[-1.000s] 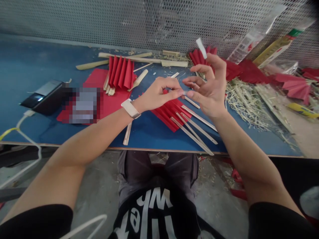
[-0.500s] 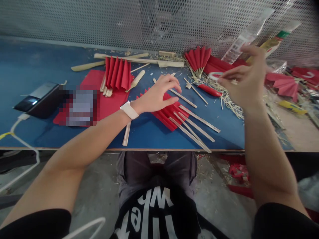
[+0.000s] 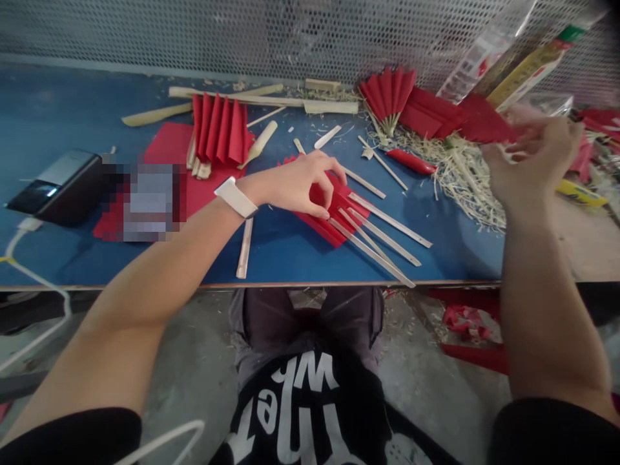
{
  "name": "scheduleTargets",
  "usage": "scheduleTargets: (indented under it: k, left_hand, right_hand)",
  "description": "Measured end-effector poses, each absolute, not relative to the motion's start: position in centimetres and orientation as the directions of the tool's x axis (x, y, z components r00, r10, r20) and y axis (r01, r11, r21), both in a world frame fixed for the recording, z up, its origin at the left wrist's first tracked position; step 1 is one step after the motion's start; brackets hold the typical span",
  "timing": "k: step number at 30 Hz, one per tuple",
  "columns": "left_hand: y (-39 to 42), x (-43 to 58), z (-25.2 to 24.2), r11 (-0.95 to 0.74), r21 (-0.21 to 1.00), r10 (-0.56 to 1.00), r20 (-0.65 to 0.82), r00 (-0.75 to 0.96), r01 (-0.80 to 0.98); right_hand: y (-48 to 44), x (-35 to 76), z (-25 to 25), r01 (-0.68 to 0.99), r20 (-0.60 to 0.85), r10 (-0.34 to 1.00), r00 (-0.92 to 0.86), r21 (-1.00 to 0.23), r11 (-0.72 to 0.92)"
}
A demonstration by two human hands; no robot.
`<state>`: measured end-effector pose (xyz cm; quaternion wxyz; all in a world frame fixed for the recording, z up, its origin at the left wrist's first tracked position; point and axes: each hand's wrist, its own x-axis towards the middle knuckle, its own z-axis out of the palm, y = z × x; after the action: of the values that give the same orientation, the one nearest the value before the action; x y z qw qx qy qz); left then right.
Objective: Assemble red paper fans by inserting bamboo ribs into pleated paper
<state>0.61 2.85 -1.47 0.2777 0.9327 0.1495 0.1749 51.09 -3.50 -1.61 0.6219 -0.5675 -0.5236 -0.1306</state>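
Observation:
My left hand (image 3: 306,186), with a white band at the wrist, rests over a sheet of red pleated paper (image 3: 323,227). Its thumb and index finger are pinched at the pleats, by the upper end of a flat bamboo strip (image 3: 372,253). Several such strips fan out from the paper toward the table's front edge. At the right, my right hand (image 3: 535,158) hovers above straw-like shavings (image 3: 472,184), slightly blurred. Its thumb stands apart from the fingers, and nothing shows between them. Past it lies a yellow object (image 3: 581,192), partly covered by the hand.
A finished-looking red fan (image 3: 388,100) and a red-handled tool (image 3: 411,161) lie behind the strips. Plastic bottles (image 3: 489,51) lean against the mesh panel. To the left are another pleated red paper (image 3: 220,129), red sheets (image 3: 169,143) and a dark device (image 3: 58,187) with a white cable.
My right hand has moved right; the white ring at its fingertips no longer shows. The thumb and index finger of my left hand have closed together at the pleated paper.

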Motion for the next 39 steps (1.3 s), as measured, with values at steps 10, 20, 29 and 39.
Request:
scheduleTargets:
  k: [10,20,29,39]
  left_hand:
    - [2.3,0.9,-1.2,-0.798,0.589,0.310,0.218,0.925,0.128]
    - [1.3,1.6,-1.3,-0.775,0.615,0.346,0.221,0.912,0.145]
    - [1.0,1.6,-0.6,-0.788,0.605,0.305,0.228,0.925,0.110]
    - [-1.9,1.9,2.4,-0.754,0.657,0.224,0.256,0.940,0.000]
  right_hand:
    - [-21.9,21.8,-2.1,0.493,0.700,0.611,0.369,-0.705,0.510]
    - [-22.6,18.1,-6.3,0.209,0.403,0.706,0.583,-0.913,0.349]
    - [-22.6,18.6,-6.2,0.200,0.429,0.615,0.662,-0.892,0.406]
    - [-22.0,18.7,-6.4,0.228,0.427,0.644,0.635,-0.900,0.373]
